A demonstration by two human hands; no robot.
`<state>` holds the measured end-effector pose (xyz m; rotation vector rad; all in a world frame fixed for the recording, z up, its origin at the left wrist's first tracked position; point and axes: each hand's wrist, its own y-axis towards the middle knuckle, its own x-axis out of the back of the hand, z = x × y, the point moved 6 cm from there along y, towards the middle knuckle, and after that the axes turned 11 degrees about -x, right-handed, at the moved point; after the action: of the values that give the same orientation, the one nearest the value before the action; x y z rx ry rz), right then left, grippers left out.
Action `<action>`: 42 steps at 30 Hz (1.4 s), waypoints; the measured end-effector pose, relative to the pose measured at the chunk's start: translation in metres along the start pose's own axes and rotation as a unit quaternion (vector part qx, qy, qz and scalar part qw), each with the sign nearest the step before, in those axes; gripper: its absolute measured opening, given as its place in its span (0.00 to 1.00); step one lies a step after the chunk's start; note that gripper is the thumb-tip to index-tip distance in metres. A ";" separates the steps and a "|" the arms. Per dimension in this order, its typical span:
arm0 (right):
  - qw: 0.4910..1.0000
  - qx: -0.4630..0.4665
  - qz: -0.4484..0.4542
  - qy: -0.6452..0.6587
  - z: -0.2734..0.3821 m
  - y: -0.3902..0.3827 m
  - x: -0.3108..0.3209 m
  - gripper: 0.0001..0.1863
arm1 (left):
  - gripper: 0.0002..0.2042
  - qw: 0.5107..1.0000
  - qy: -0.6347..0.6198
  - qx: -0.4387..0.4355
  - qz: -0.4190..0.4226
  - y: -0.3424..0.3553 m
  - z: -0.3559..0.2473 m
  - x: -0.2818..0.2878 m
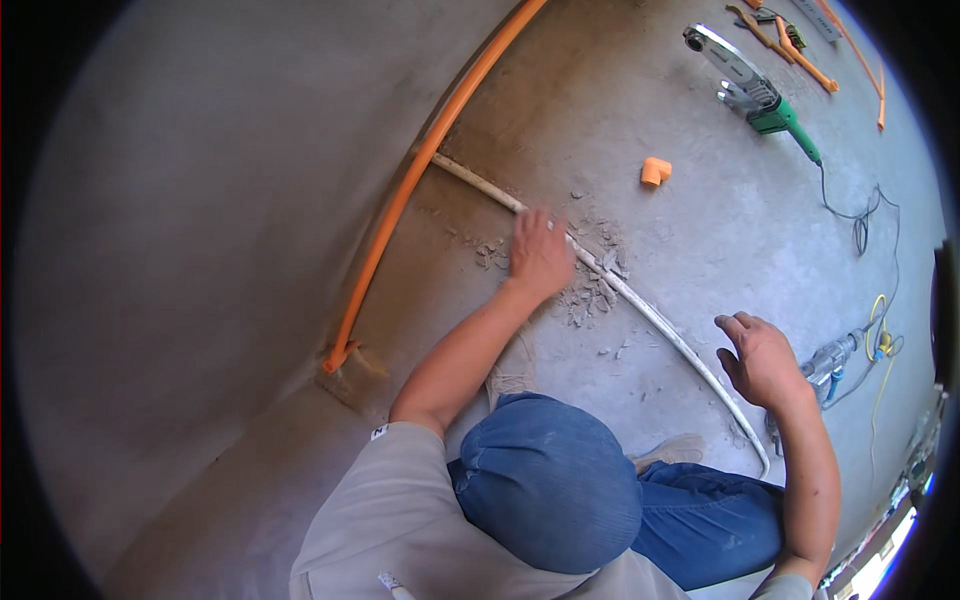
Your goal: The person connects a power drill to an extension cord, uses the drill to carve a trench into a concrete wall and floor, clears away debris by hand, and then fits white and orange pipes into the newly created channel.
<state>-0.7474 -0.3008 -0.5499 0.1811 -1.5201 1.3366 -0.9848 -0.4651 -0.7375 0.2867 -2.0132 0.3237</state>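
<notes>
A long white pipe (655,320) runs across the grey concrete floor, from the orange pipe (410,180) down toward my knees. My left hand (542,255) is on the white pipe, its fingers bent over it and slightly blurred; the thumb is hidden. Grey rubble (590,295) lies on both sides of the pipe by this hand. To the right of the pipe, my right hand (762,362) hovers with its fingers apart and nothing in them. Beyond it lies a grey and blue power drill (830,362).
An orange elbow fitting (655,172) lies farther off. A green-handled pipe welding tool (770,110) with a dark cord (860,225) sits at the far right, near short orange pipe pieces (815,72). The wall (220,200) rises along the left.
</notes>
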 end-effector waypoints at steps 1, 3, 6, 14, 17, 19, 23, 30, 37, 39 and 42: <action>1.000 -0.003 0.006 0.000 -0.001 0.000 -0.001 0.20 | 0.25 0.998 0.044 0.007 -0.052 0.003 0.014 0.011; 1.000 -0.004 0.012 -0.002 -0.003 0.000 -0.004 0.20 | 0.23 0.990 0.089 0.017 -0.105 0.007 0.021 0.023; 1.000 -0.007 0.019 -0.002 -0.008 0.000 -0.010 0.20 | 0.19 0.984 0.030 -0.024 0.172 0.017 0.008 -0.001; 1.000 -0.012 0.022 0.006 -0.004 0.004 -0.006 0.22 | 0.26 0.980 0.064 0.183 -0.038 0.027 0.116 0.077; 1.000 0.001 0.017 -0.001 -0.005 0.003 -0.010 0.21 | 0.32 0.969 0.108 0.222 0.010 0.041 0.142 0.086; 1.000 0.002 0.017 -0.005 -0.001 0.005 -0.008 0.21 | 0.35 0.951 0.230 0.201 0.057 0.044 0.151 0.072; 1.000 -0.001 0.010 0.001 -0.002 0.007 -0.006 0.21 | 0.36 0.953 0.117 0.248 0.127 0.046 0.128 0.052; 1.000 -0.008 0.013 -0.004 -0.005 0.012 -0.007 0.21 | 0.33 0.964 0.115 0.214 0.112 0.043 0.125 0.081; 1.000 0.002 0.015 -0.012 -0.007 0.018 -0.009 0.21 | 0.32 0.951 0.041 0.187 0.244 0.067 0.099 0.062; 1.000 -0.005 0.015 0.003 -0.005 0.017 -0.006 0.21 | 0.30 0.969 -0.006 0.184 0.168 0.053 0.088 0.076; 1.000 -0.017 0.015 -0.003 -0.007 0.015 -0.005 0.21 | 0.27 0.978 -0.043 0.205 0.012 0.018 0.107 0.079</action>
<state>-0.7517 -0.2925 -0.5642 0.1421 -1.5546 1.3336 -1.1148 -0.4904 -0.7149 0.5411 -2.0225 0.7550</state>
